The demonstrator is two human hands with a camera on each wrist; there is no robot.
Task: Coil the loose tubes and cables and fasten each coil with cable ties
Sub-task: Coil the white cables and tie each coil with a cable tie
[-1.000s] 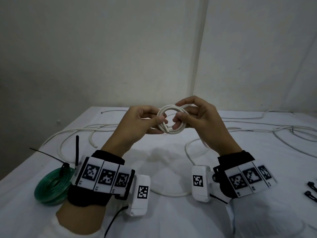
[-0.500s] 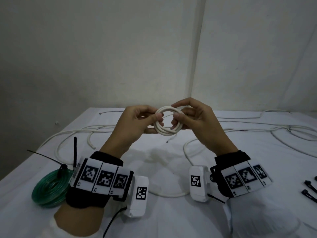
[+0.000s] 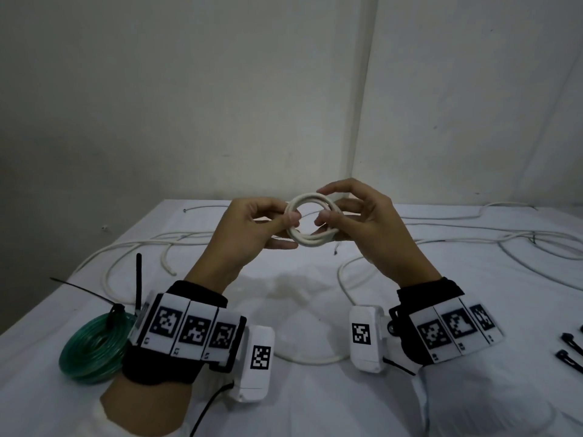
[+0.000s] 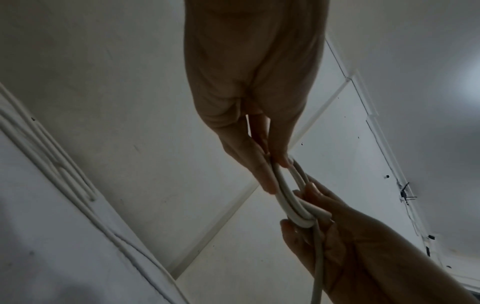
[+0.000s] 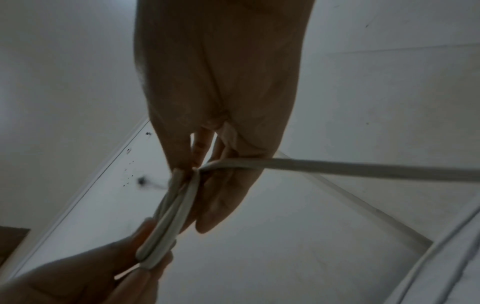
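- The left hand [image 3: 252, 228] is raised above the table [image 3: 299, 310], thumb and fingers pinching the left side of a small white cable coil [image 3: 310, 222].
- The right hand [image 3: 362, 222] grips the right side of the same coil, thumb on the near strands, index finger arched over the top.
- The coil hangs in the air between the two hands, clear of the table surface, and counts several turns lying side by side.
- In the left wrist view the left hand [image 4: 249, 102] clamps the strands of the coil [image 4: 291, 197] edge-on, with the right hand [image 4: 350, 246] holding the opposite end.
- In the right wrist view a free length of the cable [image 5: 337, 166] leaves the coil [image 5: 168, 222] from under the right hand [image 5: 221, 102] and runs off to the side; the left hand [image 5: 91, 277] holds the lower end.
- Loose white cable [image 3: 132, 250] lies on the table beyond and to both sides of the hands.
- A green tube coil [image 3: 91, 348] rests on the table just outside the left wrist, with a black cable tie [image 3: 79, 290] fastened on it, tail sticking out.
- Spare black cable ties [image 3: 571, 351] lie on the table to the outside of the right wrist.
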